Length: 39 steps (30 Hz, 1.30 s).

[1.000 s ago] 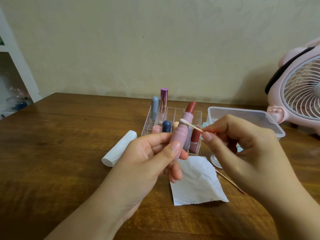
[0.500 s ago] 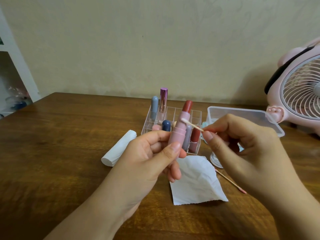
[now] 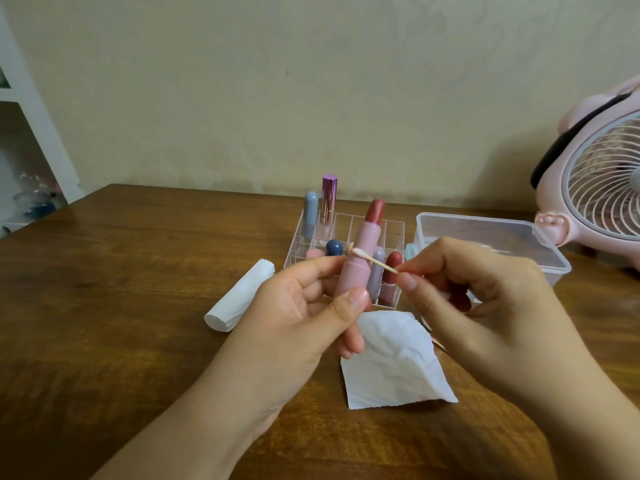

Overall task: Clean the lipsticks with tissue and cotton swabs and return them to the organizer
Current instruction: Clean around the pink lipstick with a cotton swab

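Note:
My left hand [image 3: 304, 313] grips an uncapped pink lipstick [image 3: 360, 254] upright, its red bullet at the top. My right hand [image 3: 485, 306] pinches a cotton swab [image 3: 372, 259] by its stick; the white tip lies across the pink tube's middle, at its left edge. Behind them stands the clear organizer [image 3: 346, 226] holding several lipsticks: a grey-blue one, a shiny purple one, a dark blue one, a lilac one and a red one. A crumpled tissue sheet [image 3: 394, 362] lies flat on the table below my hands.
A white tissue roll [image 3: 239, 296] lies left of the organizer. A clear plastic box [image 3: 485, 230] sits to the right, with a pink fan [image 3: 602, 188] behind it. A used swab end [image 3: 437, 342] peeks out beside the tissue. White shelving stands far left.
The cotton swab tip has slid down and left along the pink tube, from near the collar to the middle. The lipstick has risen slightly in my left hand.

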Each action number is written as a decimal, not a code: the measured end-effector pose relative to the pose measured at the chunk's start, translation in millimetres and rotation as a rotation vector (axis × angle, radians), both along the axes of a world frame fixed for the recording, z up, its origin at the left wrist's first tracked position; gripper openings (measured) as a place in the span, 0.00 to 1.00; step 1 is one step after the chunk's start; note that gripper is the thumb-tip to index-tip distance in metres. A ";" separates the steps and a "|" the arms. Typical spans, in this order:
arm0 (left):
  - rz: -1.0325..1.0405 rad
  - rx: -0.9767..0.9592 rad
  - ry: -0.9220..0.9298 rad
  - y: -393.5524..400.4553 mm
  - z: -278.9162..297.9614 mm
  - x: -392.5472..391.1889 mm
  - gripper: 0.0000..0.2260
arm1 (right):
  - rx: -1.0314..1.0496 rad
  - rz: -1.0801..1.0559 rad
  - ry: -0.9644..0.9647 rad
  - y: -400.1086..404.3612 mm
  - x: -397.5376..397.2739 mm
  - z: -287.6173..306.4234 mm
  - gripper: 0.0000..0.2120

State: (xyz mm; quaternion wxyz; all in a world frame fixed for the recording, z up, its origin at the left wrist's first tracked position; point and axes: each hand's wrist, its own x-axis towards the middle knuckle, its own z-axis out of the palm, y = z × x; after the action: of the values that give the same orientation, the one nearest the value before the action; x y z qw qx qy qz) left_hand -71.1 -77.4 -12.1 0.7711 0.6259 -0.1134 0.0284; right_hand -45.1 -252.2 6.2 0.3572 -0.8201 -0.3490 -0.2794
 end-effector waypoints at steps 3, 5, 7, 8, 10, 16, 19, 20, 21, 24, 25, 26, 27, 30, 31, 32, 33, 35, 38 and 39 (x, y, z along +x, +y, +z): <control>-0.011 0.026 -0.006 -0.3 -1.0 -0.2 0.10 | 0.004 -0.001 0.012 -1.3 0.7 0.2 0.09; -0.014 0.011 0.013 -0.7 -0.2 -0.5 0.09 | -0.002 0.002 0.015 -1.7 0.9 0.1 0.09; -0.004 -0.012 0.035 -0.9 0.0 -0.2 0.08 | -0.006 0.009 0.021 -1.7 0.8 0.2 0.08; 0.000 -0.001 0.035 -0.8 0.2 -0.2 0.08 | -0.010 0.011 0.024 -1.7 0.7 0.3 0.08; 0.001 0.036 0.013 -0.8 1.1 -0.6 0.11 | -0.008 0.010 0.026 -1.1 0.3 0.8 0.08; 0.005 0.104 -0.026 -0.7 -0.3 -0.9 0.12 | 0.084 -0.038 0.007 -3.8 -0.7 3.0 0.09; 0.010 0.116 -0.030 -0.8 -0.7 -1.1 0.11 | 0.060 -0.054 0.017 -4.0 0.9 2.8 0.09; 0.014 0.116 -0.031 -1.1 -0.7 -1.2 0.11 | 0.041 -0.045 0.026 -3.5 1.2 2.2 0.08; 0.019 0.110 -0.028 -1.1 -0.6 -1.2 0.11 | 0.020 -0.027 0.039 -2.9 1.1 1.5 0.07; 0.031 0.106 -0.020 -1.1 0.0 -0.8 0.12 | -0.013 0.012 0.067 -2.4 0.4 0.9 0.06; 0.031 0.111 -0.021 -1.2 0.3 -0.7 0.12 | 0.004 0.010 0.065 -2.8 0.2 1.5 0.06; 0.030 0.116 -0.024 -0.9 0.3 -0.5 0.12 | 0.029 0.002 0.054 -3.5 -0.1 1.9 0.06; 0.029 0.121 -0.024 -0.4 0.3 -0.4 0.12 | 0.050 -0.011 0.036 -4.1 0.0 2.5 0.07; 0.031 0.128 -0.017 0.8 0.4 -0.6 0.11 | 0.062 -0.053 0.000 -4.2 0.3 3.3 0.09; 0.027 0.124 -0.019 0.7 0.6 -0.7 0.11 | 0.053 -0.052 0.005 -3.7 0.5 3.0 0.09; 0.023 0.116 -0.019 0.4 0.6 -0.8 0.12 | 0.042 -0.043 0.018 -3.0 0.8 2.5 0.08; 0.017 0.107 -0.018 -0.2 0.7 -0.5 0.12 | 0.029 -0.027 0.033 -2.6 0.9 1.8 0.08; 0.011 0.100 -0.015 -0.3 0.5 -0.5 0.13 | 0.012 0.008 0.059 -1.5 0.9 1.0 0.07; 0.006 0.102 -0.021 0.8 0.4 -0.9 0.13 | 0.050 0.006 0.052 -2.7 0.7 1.3 0.06; 0.006 0.104 -0.022 0.9 0.6 -1.0 0.13 | 0.069 -0.008 0.037 -3.4 0.7 1.7 0.06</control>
State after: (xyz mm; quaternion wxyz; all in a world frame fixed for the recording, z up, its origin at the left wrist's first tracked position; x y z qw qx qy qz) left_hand -72.1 -76.5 -11.5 0.7363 0.6650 -0.1212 0.0318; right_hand -44.5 -255.6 7.9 0.3905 -0.8136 -0.3293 -0.2776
